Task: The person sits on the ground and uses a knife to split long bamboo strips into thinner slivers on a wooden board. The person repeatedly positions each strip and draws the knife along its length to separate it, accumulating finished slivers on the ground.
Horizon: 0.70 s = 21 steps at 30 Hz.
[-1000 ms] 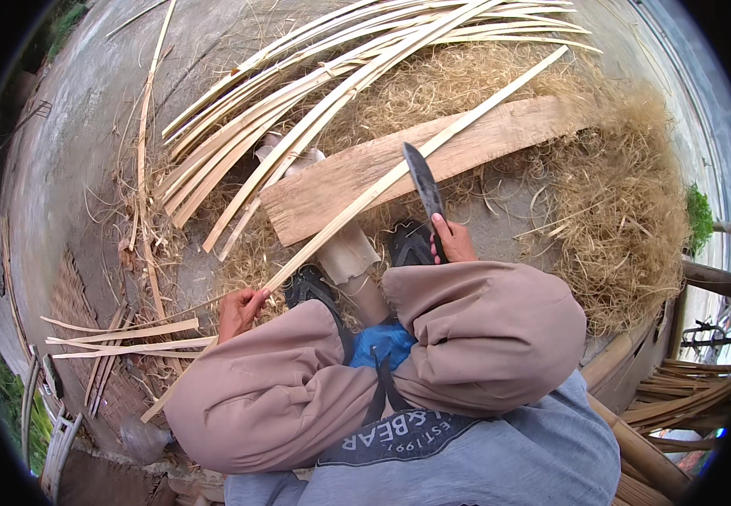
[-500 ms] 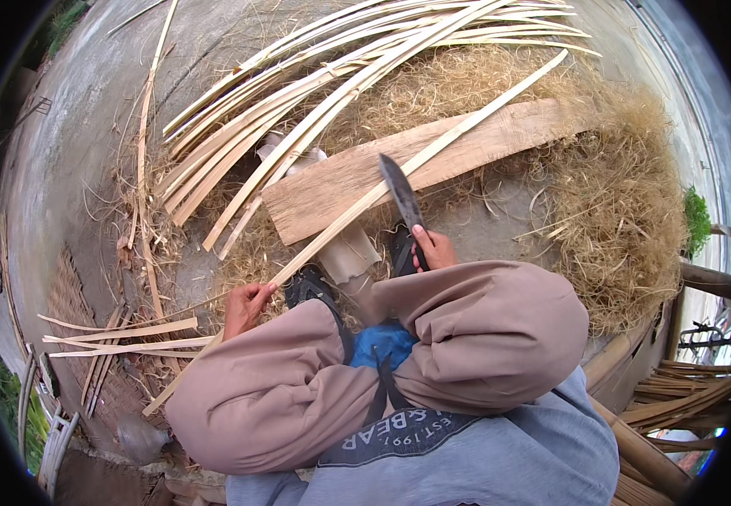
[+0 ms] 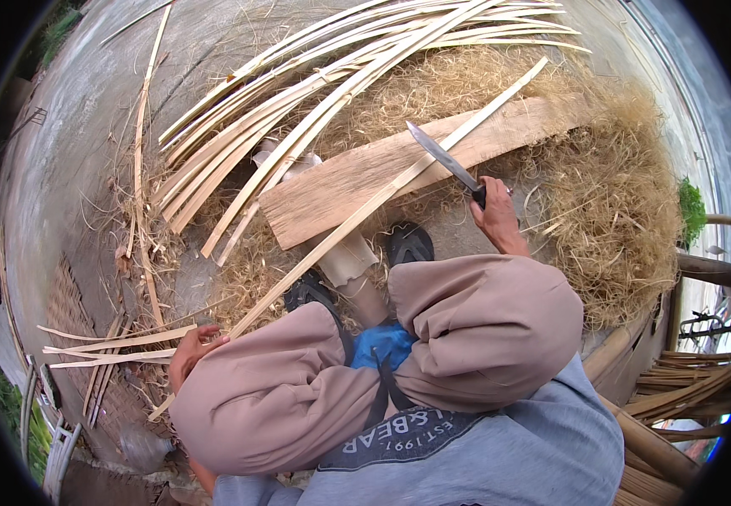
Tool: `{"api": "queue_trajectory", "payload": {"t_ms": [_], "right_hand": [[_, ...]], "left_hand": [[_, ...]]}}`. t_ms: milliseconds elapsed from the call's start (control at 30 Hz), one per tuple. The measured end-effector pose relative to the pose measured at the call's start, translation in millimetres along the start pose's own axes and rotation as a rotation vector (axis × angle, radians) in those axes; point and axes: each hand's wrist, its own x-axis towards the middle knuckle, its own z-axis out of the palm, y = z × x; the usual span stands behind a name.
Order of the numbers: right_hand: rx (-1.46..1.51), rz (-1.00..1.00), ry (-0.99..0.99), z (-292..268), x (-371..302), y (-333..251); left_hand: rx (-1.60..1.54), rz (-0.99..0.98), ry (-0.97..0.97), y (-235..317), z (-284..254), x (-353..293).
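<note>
A long pale bamboo strip (image 3: 365,208) runs slantwise across a flat wooden plank (image 3: 321,196), its lower end passing beside my left knee. My left hand (image 3: 194,352) is closed on that strip near its lower end, partly hidden by the trouser leg. My right hand (image 3: 498,218) is wrapped round the dark handle of a knife (image 3: 443,157). The blade points up and left, crossing over the strip and the plank; whether it touches the strip I cannot tell.
Several long bamboo strips (image 3: 331,93) lie fanned beyond the plank. Curly shavings (image 3: 610,228) heap at the right and far side. Shorter strips (image 3: 121,346) lie at the left. A blue bundle (image 3: 382,344) sits between my legs, near my dark sandals (image 3: 409,244).
My right hand has moved up and right, and the knife has swung to point left across the strip. My left hand has moved left and nearer; the strip has slid slightly that way.
</note>
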Motion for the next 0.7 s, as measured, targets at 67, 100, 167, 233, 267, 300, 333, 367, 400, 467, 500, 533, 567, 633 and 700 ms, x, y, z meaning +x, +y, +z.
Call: {"api": "queue_trajectory", "payload": {"t_ms": [67, 100, 167, 233, 267, 300, 333, 367, 400, 467, 500, 533, 567, 633, 700], "right_hand": [[-0.084, 0.118, -0.134, 9, 12, 14], [-0.134, 0.187, -0.198, 10, 15, 21], [-0.053, 0.262, -0.202, 18, 13, 11], [0.065, 0.421, -0.277, 19, 12, -20], [0.131, 0.430, -0.285, 24, 12, -42], [0.192, 0.463, -0.282, 26, 5, -60], [0.244, 0.454, -0.337, 23, -2, -80], [0.296, 0.449, -0.394, 21, -12, -98], [0.276, 0.310, -0.440, 18, -28, -111], [0.264, 0.073, -0.479, 18, -60, -118], [0.272, -0.042, -0.468, 22, -71, -119], [0.279, -0.159, -0.457, 26, -77, -117], [0.271, -0.056, -0.427, 25, -71, -111], [0.256, 0.145, -0.353, 22, -45, -94], [0.260, 0.258, -0.341, 24, -42, -99]], "left_hand": [[0.361, 0.263, 0.194, 29, 33, 36], [0.258, 0.329, 0.129, 56, 54, 54], [0.096, 0.381, -0.063, 116, 99, 83], [0.036, 0.402, -0.246, 157, 131, 108], [0.028, 0.424, -0.297, 159, 143, 120], [0.018, 0.387, -0.349, 164, 151, 132], [0.003, 0.347, -0.395, 167, 158, 141], [-0.010, 0.304, -0.446, 170, 166, 145], [0.060, 0.424, -0.234, 172, 180, 141], [0.194, 0.642, 0.056, 182, 192, 120], [0.256, 0.746, 0.214, 184, 191, 112], [0.321, 0.682, 0.232, 181, 190, 110], [0.308, 0.658, 0.219, 176, 187, 105], [0.284, 0.619, 0.201, 168, 177, 94], [0.309, 0.600, 0.209, 169, 180, 91]]}}
